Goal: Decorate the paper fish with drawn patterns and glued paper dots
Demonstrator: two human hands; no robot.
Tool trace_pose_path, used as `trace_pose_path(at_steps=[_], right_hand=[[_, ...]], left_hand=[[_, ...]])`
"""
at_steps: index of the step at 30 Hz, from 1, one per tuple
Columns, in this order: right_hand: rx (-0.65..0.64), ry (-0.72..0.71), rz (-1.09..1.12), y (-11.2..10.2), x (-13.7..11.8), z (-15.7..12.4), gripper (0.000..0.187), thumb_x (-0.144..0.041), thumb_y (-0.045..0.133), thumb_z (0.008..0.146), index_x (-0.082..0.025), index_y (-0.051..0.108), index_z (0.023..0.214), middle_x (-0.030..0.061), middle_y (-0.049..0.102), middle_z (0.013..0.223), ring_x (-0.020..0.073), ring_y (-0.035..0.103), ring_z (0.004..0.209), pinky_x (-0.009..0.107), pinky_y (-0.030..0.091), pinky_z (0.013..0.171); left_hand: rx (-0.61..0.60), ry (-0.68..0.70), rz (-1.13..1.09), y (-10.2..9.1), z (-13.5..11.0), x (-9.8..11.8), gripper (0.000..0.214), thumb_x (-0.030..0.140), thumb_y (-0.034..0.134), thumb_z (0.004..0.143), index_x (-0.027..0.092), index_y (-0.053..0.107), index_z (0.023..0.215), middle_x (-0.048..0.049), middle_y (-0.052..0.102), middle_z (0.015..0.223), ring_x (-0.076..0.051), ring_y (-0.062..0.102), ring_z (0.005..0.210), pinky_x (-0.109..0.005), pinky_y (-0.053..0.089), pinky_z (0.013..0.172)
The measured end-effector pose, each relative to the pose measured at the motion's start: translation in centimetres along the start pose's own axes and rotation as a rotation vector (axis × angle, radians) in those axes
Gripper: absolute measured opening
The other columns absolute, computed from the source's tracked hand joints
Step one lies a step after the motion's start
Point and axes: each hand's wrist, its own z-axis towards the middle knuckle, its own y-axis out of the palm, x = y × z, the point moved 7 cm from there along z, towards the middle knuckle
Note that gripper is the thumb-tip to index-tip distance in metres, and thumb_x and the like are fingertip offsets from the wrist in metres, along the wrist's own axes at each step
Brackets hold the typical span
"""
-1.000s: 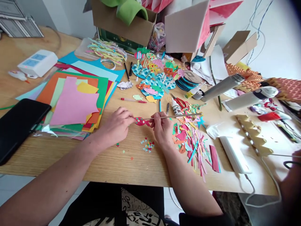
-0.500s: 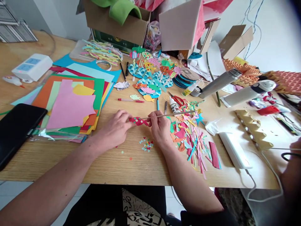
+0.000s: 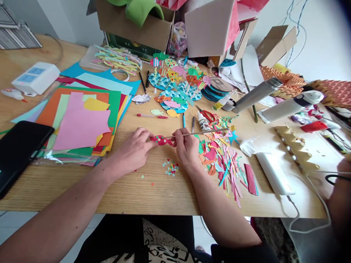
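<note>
Between my hands, just above the table, is a red paper fish (image 3: 161, 140) with pale dots. My left hand (image 3: 139, 147) pinches its left end with thumb and fingertips. My right hand (image 3: 187, 148) grips a thin wooden stick (image 3: 210, 131), whose left tip reaches the fish near its tail. The stick's far end points right, over the paper scraps. Below the fish lies a small pile of tiny cut paper bits (image 3: 171, 168). Beyond my hands rest a red pen (image 3: 152, 116), a pale green paper fish (image 3: 157, 112) and a yellow paper fish (image 3: 172, 113).
Coloured paper sheets (image 3: 79, 124) and a black phone (image 3: 24, 153) lie left. Paper strips (image 3: 231, 171), a glue bottle (image 3: 203, 122), red-handled scissors (image 3: 208, 115) and a white power bank (image 3: 274, 173) are right. Finished paper fish (image 3: 179, 73) stand behind. Another person's arm (image 3: 340, 197) shows at the right edge.
My hands, the red fish and the stick hold nearly the same position. The view has shifted very slightly.
</note>
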Motion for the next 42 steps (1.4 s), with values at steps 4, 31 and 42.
trace_pose_path(at_steps=[4, 31, 42], right_hand=[[-0.001, 0.003, -0.006, 0.02, 0.06, -0.03, 0.028, -0.036, 0.042, 0.098, -0.022, 0.057, 0.079, 0.0026, 0.070, 0.069, 0.0152, 0.068, 0.061, 0.025, 0.048, 0.059], [-0.011, 0.007, -0.020, 0.07, 0.08, -0.02, 0.028, -0.035, 0.043, 0.098, -0.021, 0.057, 0.078, 0.0019, 0.069, 0.066, 0.0149, 0.066, 0.058, 0.025, 0.046, 0.057], [-0.025, 0.007, -0.009, 0.16, 0.12, -0.03, 0.027, -0.034, 0.042, 0.098, -0.022, 0.057, 0.079, 0.0025, 0.069, 0.068, 0.0155, 0.067, 0.061, 0.025, 0.049, 0.060]], left_hand=[[-0.005, -0.004, -0.011, -0.02, 0.06, 0.00, 0.053, -0.002, 0.046, 0.081, 0.022, 0.068, 0.123, -0.0110, 0.062, 0.114, -0.027, 0.046, 0.118, -0.049, 0.045, 0.105], [-0.024, 0.000, -0.012, 0.20, 0.03, -0.05, 0.054, -0.002, 0.044, 0.082, 0.021, 0.067, 0.124, -0.0113, 0.061, 0.113, -0.027, 0.045, 0.117, -0.047, 0.044, 0.106], [-0.030, 0.001, -0.007, 0.23, 0.07, -0.11, 0.054, -0.003, 0.044, 0.081, 0.020, 0.067, 0.124, -0.0112, 0.061, 0.113, -0.027, 0.045, 0.117, -0.048, 0.045, 0.106]])
